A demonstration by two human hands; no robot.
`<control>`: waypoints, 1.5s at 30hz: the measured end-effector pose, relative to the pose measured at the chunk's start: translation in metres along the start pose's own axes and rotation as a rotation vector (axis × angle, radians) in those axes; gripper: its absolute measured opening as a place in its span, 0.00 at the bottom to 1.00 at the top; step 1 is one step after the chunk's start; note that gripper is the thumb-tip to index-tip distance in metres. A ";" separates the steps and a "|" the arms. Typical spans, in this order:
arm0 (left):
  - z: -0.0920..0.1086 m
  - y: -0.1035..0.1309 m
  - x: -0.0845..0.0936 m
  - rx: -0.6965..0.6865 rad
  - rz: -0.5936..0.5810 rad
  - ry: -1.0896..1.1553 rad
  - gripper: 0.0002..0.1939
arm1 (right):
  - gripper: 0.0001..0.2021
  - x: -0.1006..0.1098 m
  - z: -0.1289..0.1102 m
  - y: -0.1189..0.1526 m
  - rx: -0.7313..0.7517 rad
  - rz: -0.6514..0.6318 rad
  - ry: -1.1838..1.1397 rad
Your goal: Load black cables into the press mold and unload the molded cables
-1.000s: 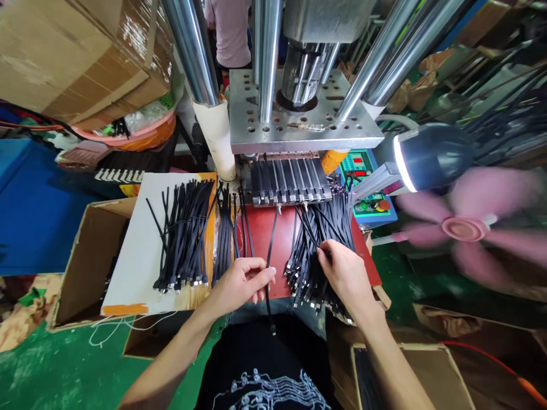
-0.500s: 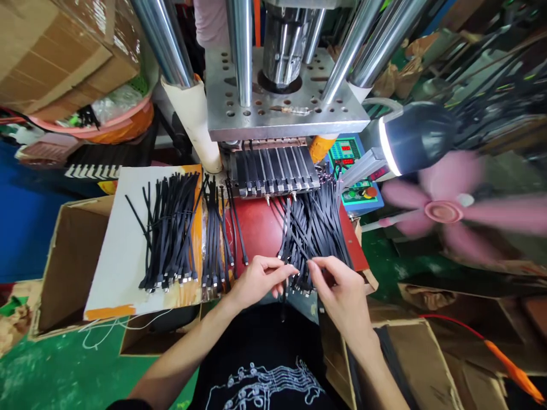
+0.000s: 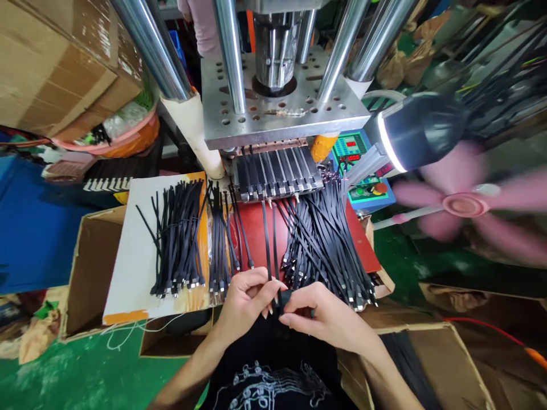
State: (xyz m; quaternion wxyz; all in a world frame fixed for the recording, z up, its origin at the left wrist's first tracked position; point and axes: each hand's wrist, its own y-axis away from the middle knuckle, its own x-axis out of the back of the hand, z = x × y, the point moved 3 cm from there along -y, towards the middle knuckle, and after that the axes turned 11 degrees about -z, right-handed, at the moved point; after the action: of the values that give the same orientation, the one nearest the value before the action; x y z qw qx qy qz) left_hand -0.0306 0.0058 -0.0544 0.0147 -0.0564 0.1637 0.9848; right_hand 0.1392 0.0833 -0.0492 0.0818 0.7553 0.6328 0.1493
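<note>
Two strands of flat black cable (image 3: 267,242) run up from my hands towards the metal fixture. My left hand (image 3: 250,299) pinches this cable between thumb and fingers. My right hand (image 3: 322,313) is closed on a dark end of it, close beside the left fingertips; the exact shape of that end is hidden. Just beyond my right hand lies a pile of black flat cables (image 3: 322,239) with metal plug ends. The fixture (image 3: 277,173) under the press holds several black cables side by side in its slots.
A press plate (image 3: 286,125) on steel posts overhangs the fixture. Bundled cables (image 3: 179,239) lie on a white board (image 3: 128,245) at left. A control box (image 3: 356,162), a lamp (image 3: 423,134) and a spinning pink fan (image 3: 464,205) stand at right. An open carton (image 3: 444,353) is lower right.
Both hands have come closer together, the right one moving left away from the cable pile. Two cable strands now stretch up from my fingers. The view has shifted slightly.
</note>
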 end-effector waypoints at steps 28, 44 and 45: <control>0.069 -0.023 0.038 -0.187 -0.015 -0.152 0.18 | 0.07 0.007 -0.006 -0.037 0.375 0.618 -0.019; 0.084 -0.116 0.116 -0.551 0.395 -0.766 0.09 | 0.22 0.022 -0.016 -0.069 0.137 0.109 0.166; 0.080 -0.133 0.125 -0.536 0.418 -0.804 0.08 | 0.23 0.043 -0.023 -0.070 0.131 0.136 0.228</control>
State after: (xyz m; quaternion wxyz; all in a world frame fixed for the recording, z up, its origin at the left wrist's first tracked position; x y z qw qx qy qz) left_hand -0.1566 0.1584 -0.0362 -0.1352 0.3582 -0.1048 0.9178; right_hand 0.0729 0.1372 -0.0440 -0.0506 0.7782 0.5939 0.1977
